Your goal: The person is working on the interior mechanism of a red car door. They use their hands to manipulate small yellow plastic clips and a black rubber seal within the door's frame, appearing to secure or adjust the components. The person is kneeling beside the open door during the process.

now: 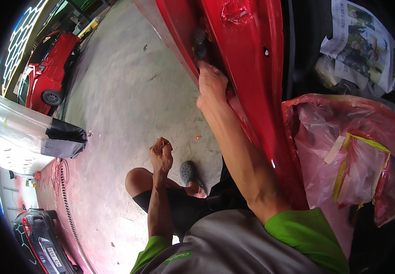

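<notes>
My right hand [212, 82] reaches up into the shadowed gap along a glossy red car body panel [254, 82]. Its fingers are closed at the lower end of a dark, rounded thing [200, 43], whose kind the shadow hides. Close by on the panel are a crumpled, shiny red patch [235, 11] and a small hole [266, 51]. My left hand [162, 154] hangs over the floor beside my bent knee, its fingers curled inward. Whatever it may hold is too small to make out.
Red-tinted plastic sheeting [318, 123] with yellow tape edges hangs at the right, below printed newspaper [366, 45]. A red car [51, 68] stands far left, a dark car [42, 242] lower left. A hose [58, 176] lies near a floor grate [67, 214].
</notes>
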A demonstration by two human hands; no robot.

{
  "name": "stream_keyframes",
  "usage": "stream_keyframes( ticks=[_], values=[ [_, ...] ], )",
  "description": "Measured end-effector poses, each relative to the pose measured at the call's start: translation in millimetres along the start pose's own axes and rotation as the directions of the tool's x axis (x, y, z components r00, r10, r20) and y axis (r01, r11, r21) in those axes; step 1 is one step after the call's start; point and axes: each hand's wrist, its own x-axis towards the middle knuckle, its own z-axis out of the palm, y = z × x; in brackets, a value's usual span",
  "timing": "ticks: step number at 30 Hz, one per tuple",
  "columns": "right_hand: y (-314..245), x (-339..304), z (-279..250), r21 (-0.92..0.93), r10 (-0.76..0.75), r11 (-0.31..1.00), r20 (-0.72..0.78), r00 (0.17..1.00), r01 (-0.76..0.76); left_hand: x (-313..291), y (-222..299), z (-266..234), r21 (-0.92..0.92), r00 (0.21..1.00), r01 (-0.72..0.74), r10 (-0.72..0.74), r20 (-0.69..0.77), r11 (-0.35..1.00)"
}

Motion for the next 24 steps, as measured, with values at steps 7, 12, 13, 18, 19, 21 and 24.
stream_keyframes(
  ticks=[7,12,13,18,19,21,24],
  values=[
    [5.9,9.2,0.8,0.037,-0.027,0.999,-0.002,1.000,0.027,-3.2,2.7,8.0,-0.029,0.996,0.072,-0.071,0.052,0.997],
    [17.8,13.8,-3.8,0.060,-0.071,0.996,0.058,0.996,0.067,-4.9,4.6,7.5,-0.002,0.997,0.043,-0.043,0.065,0.999],
    [21.2,13.9,-4.5,0.074,-0.079,0.995,0.085,0.993,0.073,-6.0,3.6,7.7,0.000,0.999,0.018,-0.018,0.047,1.000],
    [30.8,3.7,-10.9,0.090,-0.188,0.979,0.075,0.979,0.181,-8.0,6.0,7.5,0.006,1.000,-0.010,0.010,0.026,1.000],
    [32.5,2.3,-12.5,0.081,-0.203,0.977,0.069,0.977,0.197,-8.4,5.1,6.8,0.012,1.000,-0.018,0.018,0.025,1.000],
    [33.8,0.1,-16.3,0.051,-0.238,0.971,0.120,0.964,0.233,-9.7,5.1,6.0,0.019,1.000,-0.016,0.016,0.023,1.000],
    [34.8,-0.2,-16.7,0.031,-0.280,0.960,0.137,0.950,0.278,-10.6,7.4,3.7,0.033,1.000,0.000,-0.001,0.027,0.999]
  ],
)
